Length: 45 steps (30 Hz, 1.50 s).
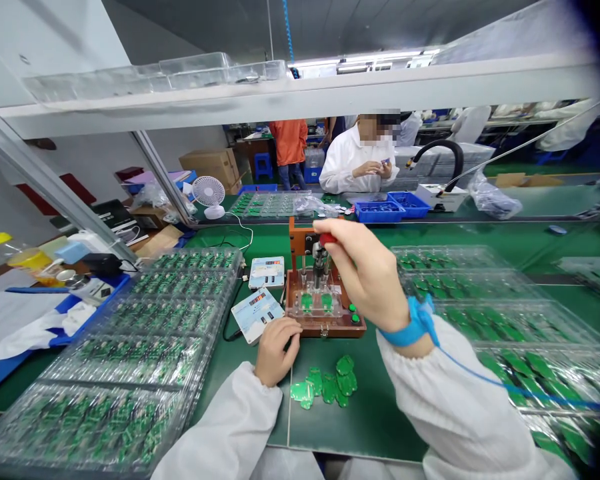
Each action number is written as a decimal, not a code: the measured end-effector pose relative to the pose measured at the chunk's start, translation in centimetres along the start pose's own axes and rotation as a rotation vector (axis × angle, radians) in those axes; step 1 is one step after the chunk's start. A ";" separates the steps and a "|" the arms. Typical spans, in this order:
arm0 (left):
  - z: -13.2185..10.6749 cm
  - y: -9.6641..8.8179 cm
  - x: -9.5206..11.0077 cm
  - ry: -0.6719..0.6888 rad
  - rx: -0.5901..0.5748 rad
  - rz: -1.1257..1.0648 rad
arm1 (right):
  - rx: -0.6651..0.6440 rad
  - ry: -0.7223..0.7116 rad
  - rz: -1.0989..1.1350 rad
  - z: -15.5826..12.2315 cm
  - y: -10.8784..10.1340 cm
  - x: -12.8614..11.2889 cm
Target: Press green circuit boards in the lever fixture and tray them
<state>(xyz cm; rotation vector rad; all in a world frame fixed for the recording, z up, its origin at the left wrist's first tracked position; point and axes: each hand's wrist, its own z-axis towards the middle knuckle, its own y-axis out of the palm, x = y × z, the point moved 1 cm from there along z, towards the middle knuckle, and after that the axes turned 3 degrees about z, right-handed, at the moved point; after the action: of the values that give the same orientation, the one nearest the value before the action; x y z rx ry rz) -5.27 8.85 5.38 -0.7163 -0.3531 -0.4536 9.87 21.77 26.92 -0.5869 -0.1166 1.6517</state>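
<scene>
My right hand [367, 270] is closed around the red-knobbed lever [326, 239] of a brown test fixture [325, 303]. Two small green circuit boards [316, 301] lie under the fixture's clear plate. A blue wrist strap [413, 323] with a blue cord circles my right wrist. My left hand [276, 347] is curled into a loose fist on the green mat beside the fixture's left front corner and a small white meter [257, 313]. What its fingers hold, if anything, is hidden. Several loose green boards [330, 385] lie in a pile on the mat just in front.
Clear plastic trays of green boards are stacked at the left [145, 333] and right [505, 313]. A second white meter [267, 272] sits behind the first. A small white fan [209, 195] and blue bins [390, 207] stand farther back, where a co-worker in white [360, 160] sits.
</scene>
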 end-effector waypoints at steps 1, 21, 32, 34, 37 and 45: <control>0.1 0.0 0.0 -0.014 0.021 -0.018 | 0.012 -0.002 -0.004 -0.9 0.3 0.0; 6.4 -4.8 -8.5 -0.465 -0.450 0.245 | 0.207 0.041 0.152 -8.6 6.9 2.7; 10.2 -4.0 -13.2 -0.414 -0.982 0.420 | 0.199 0.024 0.159 -8.8 6.9 2.8; 10.3 -3.8 -13.1 -0.413 -1.010 0.438 | 0.205 0.027 0.170 -8.8 6.9 2.8; 10.5 -3.6 -13.3 -0.429 -1.045 0.442 | 0.205 0.035 0.176 -8.9 7.0 2.8; 10.2 -3.9 -14.0 -0.382 -1.014 0.395 | 0.220 0.035 0.179 -8.9 7.1 2.8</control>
<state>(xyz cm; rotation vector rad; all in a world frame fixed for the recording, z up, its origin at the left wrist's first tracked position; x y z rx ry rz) -20.72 17.18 8.30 -1.8360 -0.3140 -0.0827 7.20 20.92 15.48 -0.4683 0.1454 1.7977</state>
